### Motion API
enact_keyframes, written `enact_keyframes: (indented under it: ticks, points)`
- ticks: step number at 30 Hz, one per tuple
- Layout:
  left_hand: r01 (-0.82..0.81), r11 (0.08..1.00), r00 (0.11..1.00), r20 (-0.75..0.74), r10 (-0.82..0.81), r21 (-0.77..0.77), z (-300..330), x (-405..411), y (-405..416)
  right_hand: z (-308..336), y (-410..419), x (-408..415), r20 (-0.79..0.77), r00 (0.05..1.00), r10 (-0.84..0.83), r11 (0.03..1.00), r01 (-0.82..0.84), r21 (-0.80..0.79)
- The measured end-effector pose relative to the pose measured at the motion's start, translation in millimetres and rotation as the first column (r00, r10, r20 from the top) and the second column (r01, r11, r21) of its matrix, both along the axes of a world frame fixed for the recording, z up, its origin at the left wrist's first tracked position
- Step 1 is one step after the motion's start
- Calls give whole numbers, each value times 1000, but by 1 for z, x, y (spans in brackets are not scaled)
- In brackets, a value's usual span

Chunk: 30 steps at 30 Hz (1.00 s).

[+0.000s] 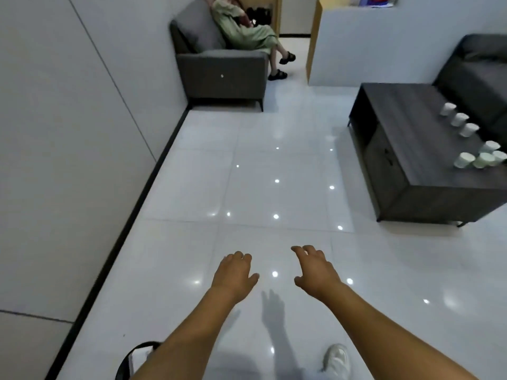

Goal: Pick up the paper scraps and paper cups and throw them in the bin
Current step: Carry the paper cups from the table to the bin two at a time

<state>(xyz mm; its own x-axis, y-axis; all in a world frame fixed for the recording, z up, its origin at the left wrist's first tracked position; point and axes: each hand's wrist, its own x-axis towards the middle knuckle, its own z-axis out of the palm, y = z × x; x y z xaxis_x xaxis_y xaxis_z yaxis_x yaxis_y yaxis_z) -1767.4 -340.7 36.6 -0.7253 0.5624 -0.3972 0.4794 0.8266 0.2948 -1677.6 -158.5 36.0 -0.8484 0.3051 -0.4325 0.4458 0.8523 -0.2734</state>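
Head view: round paper cups [463,159] on wood-grain table [406,127].

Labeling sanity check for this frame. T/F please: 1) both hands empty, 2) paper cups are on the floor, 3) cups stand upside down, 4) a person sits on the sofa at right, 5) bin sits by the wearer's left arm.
1) True: left hand and right hand hold nothing.
2) False: the paper cups stand on the dark coffee table.
3) True, as far as it shows: flat closed tops.
4) False: the seated person is on the grey armchair, far left.
5) True: black-rimmed bin, bottom edge.
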Motion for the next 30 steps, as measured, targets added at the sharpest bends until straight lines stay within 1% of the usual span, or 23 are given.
enact_keyframes:
  ticks: [2, 6, 11, 17, 21, 23, 26, 30]
  points:
    - [81, 997, 997, -15, -81, 8, 1, 3, 50, 4, 44, 17, -7, 996, -86, 996, 86, -1]
    - [192, 981, 981, -17, -191, 26, 3, 17, 155, 4, 133, 51, -6, 975, -221, 975, 221, -4]
    - [292, 955, 956, -13, -292, 49, 1, 46, 300, 3, 258, 91, -17, 941, -338, 941, 338, 14]
    - [434, 899, 901, -4, -435, 62, 8, 80, 451, 7, 386, 140, -17, 860, -510, 860, 510, -7]
    - [513, 856, 858, -22, -513, 60, 12, 82, 529, 6, 448, 162, -50, 817, -574, 818, 575, -1]
    - [538, 841, 843, -18, -538, 61, 10, 79, 567, 4, 478, 166, -41, 798, -601, 799, 602, -6]
    - [575, 816, 818, -18, -575, 66, 5, 71, 623, 1, 524, 162, -24, 774, -633, 774, 633, -18]
    - [589, 804, 807, -11, -590, 86, -4, 52, 698, -4, 590, 143, -28, 744, -668, 744, 667, -27]
